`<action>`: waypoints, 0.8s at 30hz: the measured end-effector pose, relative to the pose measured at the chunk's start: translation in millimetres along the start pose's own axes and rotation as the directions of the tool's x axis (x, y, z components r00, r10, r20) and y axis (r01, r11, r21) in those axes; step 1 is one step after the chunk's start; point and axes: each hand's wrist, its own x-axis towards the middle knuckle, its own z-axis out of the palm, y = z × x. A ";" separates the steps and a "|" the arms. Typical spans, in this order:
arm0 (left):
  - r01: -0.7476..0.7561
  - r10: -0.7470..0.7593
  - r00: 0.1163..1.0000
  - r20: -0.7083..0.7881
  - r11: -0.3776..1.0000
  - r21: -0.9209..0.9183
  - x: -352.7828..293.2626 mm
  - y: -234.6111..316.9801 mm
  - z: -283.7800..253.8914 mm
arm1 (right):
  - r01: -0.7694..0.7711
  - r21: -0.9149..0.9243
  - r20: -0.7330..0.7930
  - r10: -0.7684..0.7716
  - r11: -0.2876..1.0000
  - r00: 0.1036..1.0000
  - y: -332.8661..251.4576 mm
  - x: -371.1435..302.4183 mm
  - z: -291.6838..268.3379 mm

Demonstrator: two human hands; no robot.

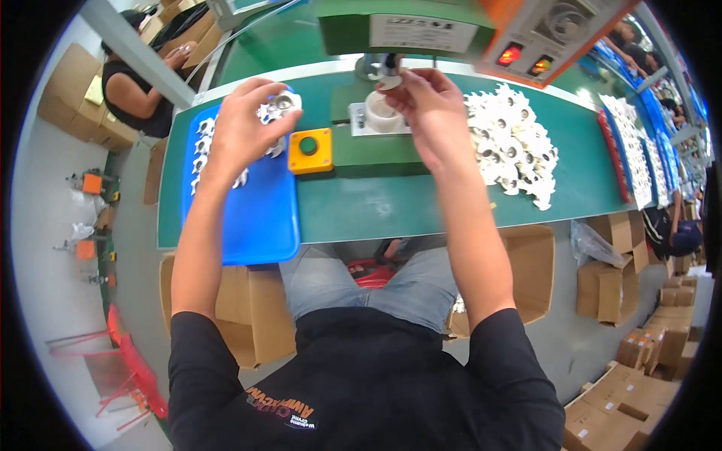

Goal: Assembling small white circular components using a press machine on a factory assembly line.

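Observation:
My left hand (248,124) grips a white plastic part with a round metal centre (283,102) between thumb and fingers, above the far end of a blue tray (259,229). Rows of similar white parts (201,146) lie in that tray. My right hand (432,105) has its fingers pinched at another white part (389,81), just under the press head (391,64) and over a round white fixture (383,113). Its fingers hide much of this part. The fixture sits on the green press base (380,154). A yellow box with a green push button (310,152) stands between tray and press.
A heap of white parts (511,146) lies right of the press. An orange control box (556,37) with two lit switches hangs at upper right. Filled trays (626,150) stand at the table's right end. Open cartons (263,316) sit below the table. A person (134,90) sits at left.

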 end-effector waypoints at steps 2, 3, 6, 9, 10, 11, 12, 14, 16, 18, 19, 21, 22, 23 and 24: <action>0.055 -0.054 0.998 0.042 0.998 -0.020 -13.4 -21.9 -25.5 | 0.026 0.035 0.025 -0.027 0.999 0.999 1.6 -2.4 -5.6; 0.079 -0.076 0.995 0.065 0.996 -0.043 -20.2 -31.3 -35.8 | 0.033 -0.001 0.012 -0.033 0.999 0.999 -0.2 -6.0 -7.2; -0.075 0.068 0.990 0.127 0.996 0.052 -53.0 -67.4 -40.8 | 0.041 -0.058 0.000 -0.041 0.997 0.999 -0.9 -12.8 -13.5; -0.135 0.098 0.957 0.273 0.983 0.123 -75.7 -64.3 -25.8 | 0.029 -0.157 -0.039 -0.035 0.987 0.999 -2.9 -19.6 -16.1; -0.180 0.133 0.952 0.276 0.972 0.149 -81.0 -65.4 -18.0 | 0.034 -0.163 -0.041 -0.041 0.986 0.998 -2.2 -22.0 -17.2; -0.179 0.133 0.952 0.276 0.973 0.146 -85.3 -66.7 -13.3 | 0.033 -0.165 -0.042 -0.040 0.986 0.998 -2.8 -25.3 -19.3; -0.177 0.124 0.953 0.277 0.968 0.176 -88.9 -67.5 -9.7 | 0.063 -0.220 -0.036 -0.073 0.973 0.997 -3.8 -29.0 -22.4; -0.143 0.084 0.956 0.280 0.970 0.195 -92.2 -70.2 -8.1 | 0.092 -0.272 -0.035 -0.105 0.958 0.994 -6.8 -33.8 -33.3; -0.136 0.088 0.965 0.246 0.974 0.184 -90.7 -72.8 -11.2 | 0.169 -0.505 0.010 -0.190 0.846 0.982 -11.4 -38.1 -51.3; -0.137 0.092 0.966 0.243 0.975 0.177 -90.2 -75.7 -12.3 | 0.181 -0.559 0.015 -0.208 0.809 0.978 -12.0 -43.6 -68.0; -0.146 0.105 0.966 0.235 0.975 0.165 -89.4 -74.0 -11.3 | 0.147 -0.642 -0.017 -0.206 0.752 0.978 -11.4 -46.3 -77.8; -0.154 0.118 0.967 0.224 0.977 0.147 -84.5 -66.8 -6.7 | 0.142 -0.801 -0.023 -0.267 0.582 0.964 -7.1 -46.9 -102.9; -0.139 0.102 0.963 0.248 0.981 0.136 -82.0 -59.1 -5.1 | 0.144 -0.801 -0.018 -0.264 0.581 0.964 -6.6 -47.5 -109.7; -0.124 0.086 0.958 0.272 0.984 0.126 -80.4 -54.4 -3.5 | 0.173 -0.834 0.005 -0.306 0.524 0.952 -6.8 -49.5 -114.6; -0.155 0.120 0.961 0.250 0.980 0.128 -79.9 -55.1 -0.5 | 0.200 -0.862 0.031 -0.347 0.465 0.937 -7.0 -52.2 -117.3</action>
